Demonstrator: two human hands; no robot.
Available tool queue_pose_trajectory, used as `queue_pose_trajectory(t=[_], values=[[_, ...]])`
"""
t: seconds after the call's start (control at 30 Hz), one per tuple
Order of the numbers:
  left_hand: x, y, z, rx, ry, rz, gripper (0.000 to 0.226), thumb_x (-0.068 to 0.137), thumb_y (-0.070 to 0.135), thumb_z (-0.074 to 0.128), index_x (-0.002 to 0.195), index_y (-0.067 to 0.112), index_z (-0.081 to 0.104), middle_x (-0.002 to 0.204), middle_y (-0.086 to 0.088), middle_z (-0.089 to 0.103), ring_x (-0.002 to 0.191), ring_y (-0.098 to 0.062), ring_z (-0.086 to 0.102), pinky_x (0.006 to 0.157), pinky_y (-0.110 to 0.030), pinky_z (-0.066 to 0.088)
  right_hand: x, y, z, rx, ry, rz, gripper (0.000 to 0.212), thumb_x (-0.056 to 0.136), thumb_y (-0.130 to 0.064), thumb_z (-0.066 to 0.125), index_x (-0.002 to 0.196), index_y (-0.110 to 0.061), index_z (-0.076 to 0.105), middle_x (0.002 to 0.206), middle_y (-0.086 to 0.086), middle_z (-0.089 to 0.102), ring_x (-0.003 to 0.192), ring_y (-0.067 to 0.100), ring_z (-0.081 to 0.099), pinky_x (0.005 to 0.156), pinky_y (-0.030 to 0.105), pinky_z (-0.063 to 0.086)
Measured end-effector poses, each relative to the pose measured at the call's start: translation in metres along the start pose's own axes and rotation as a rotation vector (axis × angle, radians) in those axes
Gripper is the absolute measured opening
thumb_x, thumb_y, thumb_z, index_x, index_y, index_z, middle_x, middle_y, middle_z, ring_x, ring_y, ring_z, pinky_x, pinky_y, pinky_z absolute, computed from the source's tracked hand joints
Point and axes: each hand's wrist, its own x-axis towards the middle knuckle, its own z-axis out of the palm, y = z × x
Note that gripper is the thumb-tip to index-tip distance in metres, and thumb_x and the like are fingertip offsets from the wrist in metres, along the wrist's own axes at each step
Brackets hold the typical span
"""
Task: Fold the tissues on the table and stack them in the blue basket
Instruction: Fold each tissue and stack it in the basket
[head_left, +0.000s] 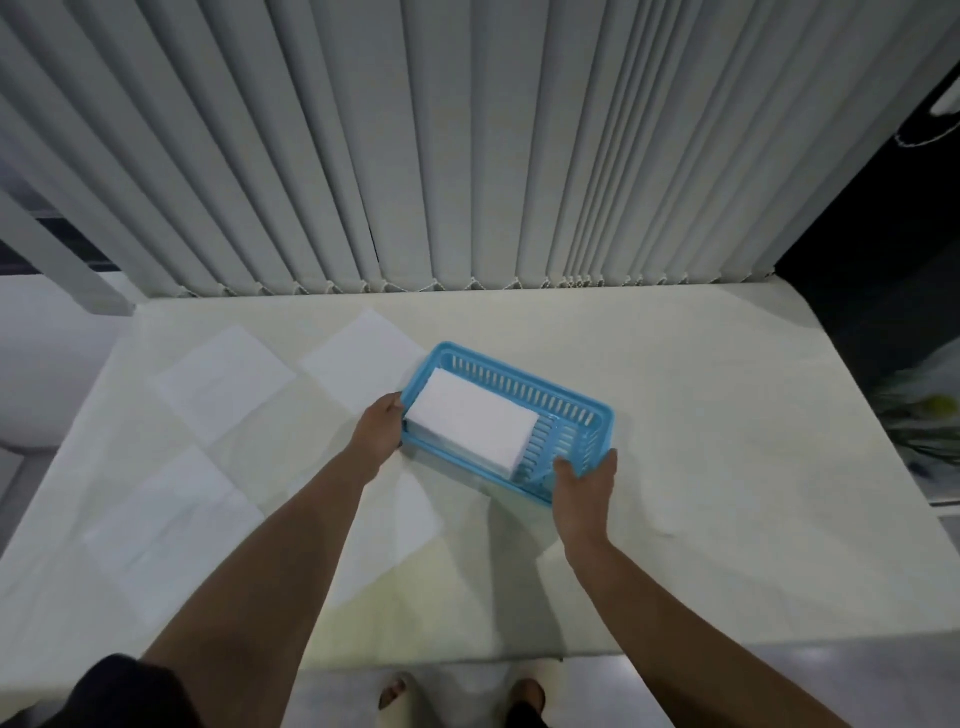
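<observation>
A blue slotted basket (524, 387) lies at an angle in the middle of the cream table (727, 441). Inside it sits a stack of folded white tissues (470, 423), filling its left part. My left hand (382, 428) grips the basket's left end. My right hand (584, 486) grips its near right corner, thumb over the rim. Unfolded white tissues lie flat on the table: one at the far left (223, 382), one behind the basket's left end (358, 358), one at the near left (171, 525), and one partly under my left forearm (395, 530).
Grey vertical blinds (467, 156) hang along the table's far edge. A dark area with some indistinct objects (919, 415) lies beyond the table's right edge. The near table edge runs just above my feet (462, 696) on the floor.
</observation>
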Motion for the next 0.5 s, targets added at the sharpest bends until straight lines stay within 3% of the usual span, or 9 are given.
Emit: queue_pose_trajectory(t=[0.07, 0.17, 0.33, 0.5], values=[[-0.007, -0.007, 0.000, 0.041, 0.016, 0.068, 0.039, 0.101, 0.021, 0.030, 0.132, 0.012, 0.051, 0.129, -0.012, 0.056, 0.117, -0.031, 0.053, 0.105, -0.046, 0.043, -0.004, -0.001, 0.000, -0.129, 0.045, -0.034, 0.078, 0.088, -0.023, 0.063, 0.150, -0.005, 0.018, 0.149, 0.019, 0.037, 0.136, 0.036, 0.037, 0.115, 0.044, 0.027], [-0.019, -0.020, -0.003, 0.090, 0.115, 0.129, 0.041, 0.102, 0.020, 0.031, 0.138, 0.009, 0.045, 0.140, -0.010, 0.050, 0.130, -0.029, 0.046, 0.110, -0.037, 0.034, -0.018, -0.004, 0.002, -0.392, 0.149, -0.250, 0.081, 0.085, -0.027, 0.065, 0.149, -0.002, 0.021, 0.153, 0.023, 0.029, 0.139, 0.039, 0.027, 0.115, 0.043, 0.014], [-0.027, -0.046, -0.036, 0.265, 0.244, 0.201, 0.034, 0.098, 0.020, 0.041, 0.130, 0.013, 0.052, 0.130, -0.013, 0.057, 0.121, -0.031, 0.052, 0.105, -0.041, 0.040, -0.052, -0.022, 0.031, -0.557, 0.200, -0.668, 0.068, 0.082, -0.038, 0.047, 0.142, -0.007, 0.040, 0.151, 0.019, 0.034, 0.135, 0.036, 0.030, 0.113, 0.049, 0.022], [-0.040, -0.079, -0.083, 0.606, 0.242, 0.165, 0.041, 0.093, 0.028, 0.049, 0.134, 0.020, 0.047, 0.136, -0.006, 0.052, 0.127, -0.027, 0.046, 0.105, -0.041, 0.036, -0.077, -0.030, 0.087, -0.789, -0.120, -0.983, 0.045, 0.081, -0.025, 0.058, 0.125, -0.014, 0.058, 0.138, 0.010, 0.052, 0.125, 0.034, 0.044, 0.106, 0.049, 0.037]])
